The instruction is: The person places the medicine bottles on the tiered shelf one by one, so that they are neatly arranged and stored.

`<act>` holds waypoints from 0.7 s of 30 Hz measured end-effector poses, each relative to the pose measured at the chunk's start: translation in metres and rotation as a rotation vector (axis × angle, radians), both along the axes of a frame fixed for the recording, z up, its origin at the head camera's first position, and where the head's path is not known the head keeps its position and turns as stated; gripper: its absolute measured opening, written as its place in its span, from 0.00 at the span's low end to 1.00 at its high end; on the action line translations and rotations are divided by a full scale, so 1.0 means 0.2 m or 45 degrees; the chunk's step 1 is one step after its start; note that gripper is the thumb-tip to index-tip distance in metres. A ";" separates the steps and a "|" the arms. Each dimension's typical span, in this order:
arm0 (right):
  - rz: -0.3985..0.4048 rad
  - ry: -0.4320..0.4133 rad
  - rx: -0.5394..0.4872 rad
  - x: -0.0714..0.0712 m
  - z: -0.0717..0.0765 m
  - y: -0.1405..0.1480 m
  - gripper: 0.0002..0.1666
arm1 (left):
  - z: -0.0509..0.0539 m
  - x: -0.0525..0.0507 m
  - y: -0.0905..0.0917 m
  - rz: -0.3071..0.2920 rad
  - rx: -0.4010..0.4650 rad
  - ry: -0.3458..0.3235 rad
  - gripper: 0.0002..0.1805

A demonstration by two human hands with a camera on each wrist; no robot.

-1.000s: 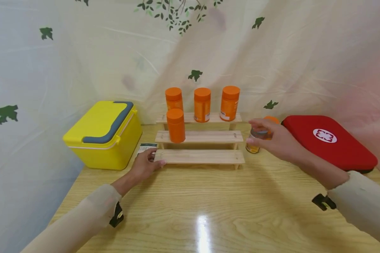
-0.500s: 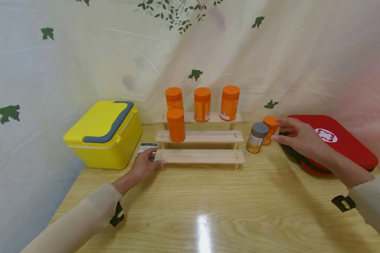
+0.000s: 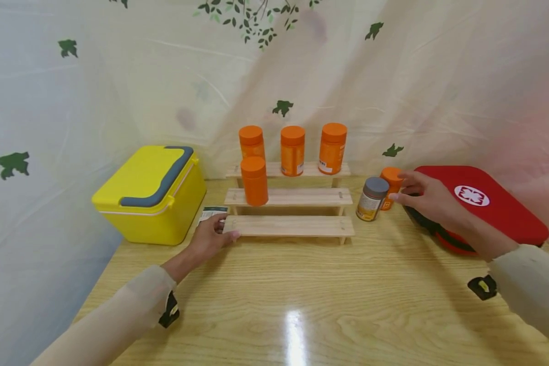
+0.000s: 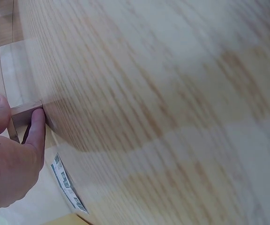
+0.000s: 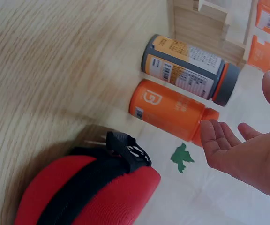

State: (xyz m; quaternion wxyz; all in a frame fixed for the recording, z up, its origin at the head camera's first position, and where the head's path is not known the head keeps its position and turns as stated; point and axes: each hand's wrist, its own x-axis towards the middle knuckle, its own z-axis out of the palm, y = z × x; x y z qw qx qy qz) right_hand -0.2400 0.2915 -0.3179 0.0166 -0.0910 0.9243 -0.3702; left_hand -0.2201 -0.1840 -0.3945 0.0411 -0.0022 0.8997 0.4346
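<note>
My left hand (image 3: 208,238) pinches the left end of the lowest shelf of a three-step wooden rack (image 3: 288,226), its thumb and fingers around the board's end in the left wrist view. The right hand (image 3: 432,198) has its fingers apart beside the cap of an upright orange bottle (image 3: 388,201). In the right wrist view the fingers overlap the cap of that bottle (image 5: 168,110); contact is hard to tell. Just to its left stands a bottle with a grey cap (image 3: 371,199). Another orange bottle (image 3: 254,183) occupies the middle shelf, with 3 more orange bottles (image 3: 293,152) along the top one.
A yellow box (image 3: 160,218) with a grey-blue handle sits left of the rack. Beneath my right forearm lies a red zip case (image 3: 498,213) with a white emblem. A small printed packet (image 3: 212,211) is on the table (image 3: 256,300) behind my left hand.
My right hand has moved right, away from in front of the grey-capped bottle, to the orange bottle, then slightly back left. The left hand keeps its place on the rack.
</note>
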 end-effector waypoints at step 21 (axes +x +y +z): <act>0.012 0.177 -0.054 -0.06 -0.13 -0.10 0.40 | -0.01 0.00 0.00 0.000 -0.009 0.000 0.36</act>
